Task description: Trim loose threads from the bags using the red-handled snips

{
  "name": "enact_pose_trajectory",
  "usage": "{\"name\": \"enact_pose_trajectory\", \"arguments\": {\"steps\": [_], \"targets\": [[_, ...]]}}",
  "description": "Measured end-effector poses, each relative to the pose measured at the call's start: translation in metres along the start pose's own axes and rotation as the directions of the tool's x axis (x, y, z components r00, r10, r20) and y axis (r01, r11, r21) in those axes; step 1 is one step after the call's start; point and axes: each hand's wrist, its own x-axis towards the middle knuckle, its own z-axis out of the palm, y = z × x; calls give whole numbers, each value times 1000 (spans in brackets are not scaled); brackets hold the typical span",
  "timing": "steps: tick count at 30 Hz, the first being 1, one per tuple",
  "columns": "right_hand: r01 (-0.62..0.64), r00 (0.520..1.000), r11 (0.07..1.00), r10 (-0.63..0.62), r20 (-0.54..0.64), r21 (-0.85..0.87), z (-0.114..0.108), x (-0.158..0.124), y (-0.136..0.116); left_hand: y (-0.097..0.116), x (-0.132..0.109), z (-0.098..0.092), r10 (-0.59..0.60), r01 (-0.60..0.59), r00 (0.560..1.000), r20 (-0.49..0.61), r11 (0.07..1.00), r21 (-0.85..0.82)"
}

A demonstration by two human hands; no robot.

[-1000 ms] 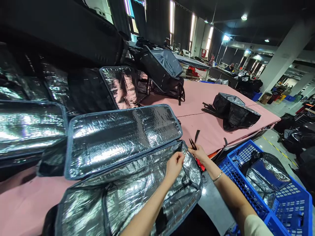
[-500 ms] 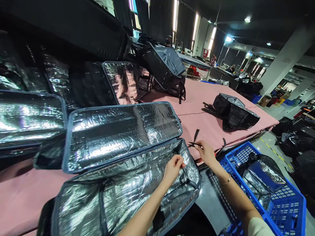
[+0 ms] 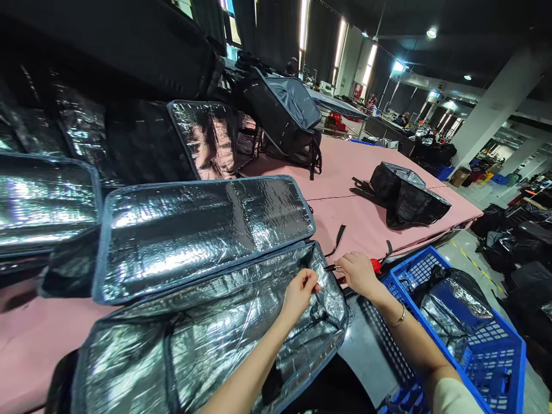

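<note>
A large insulated bag with a silver foil lining lies open in front of me, its foil-lined lid folded back on the far side. Over the right end of the opening, my left hand is closed in a pinch; what sits between its fingertips is too small to make out. My right hand grips small dark thread snips, whose tips point left toward the bag's far right corner. A black strap lies on the pink table just beyond them.
The pink table carries a smaller black bag and an upright grey-lined bag. More foil-lined bags are piled at left. A blue crate holding a bag stands at right, by a red object near my wrist.
My right hand has turned palm-down and moved slightly lower, bringing the snips nearer the left hand. Their blades looked spread before and now appear together. The left hand keeps its pinch.
</note>
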Motion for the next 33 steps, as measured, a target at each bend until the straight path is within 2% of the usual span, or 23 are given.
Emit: {"name": "enact_pose_trajectory", "arguments": {"steps": [13,17,19,20,22,23,24,26,28,31,33], "targets": [[-70,997,991,73,-21,116,0,-2,0,-1,0,3,13,-14,1000,19,1000,28],[-169,976,951,198,-89,259,5,-9,7,10,-6,-2,-25,18,989,145,999,49],[-240,938,862,324,-121,447,11,-15,7,16,-4,-3,-52,38,979,199,996,76],[-267,910,776,399,-116,572,15,-18,6,18,-1,-3,-57,40,980,191,995,92],[-301,849,556,526,-47,775,25,-25,-2,20,11,0,-49,34,992,120,992,124],[-322,828,477,560,-1,818,31,-28,-8,20,18,2,-42,32,996,76,990,140],[-353,816,450,577,35,820,36,-31,-15,20,26,5,-38,32,999,38,987,155],[-389,808,475,588,44,789,46,-37,-27,20,39,10,-36,37,999,-7,984,176],[-354,824,564,566,-37,746,52,-43,-36,19,48,14,-40,43,999,-19,984,176],[-301,855,713,496,-152,633,56,-51,-41,16,52,16,-56,54,998,16,991,119],[-304,870,766,465,-162,567,58,-54,-41,14,49,15,-64,61,996,56,997,53]]}}
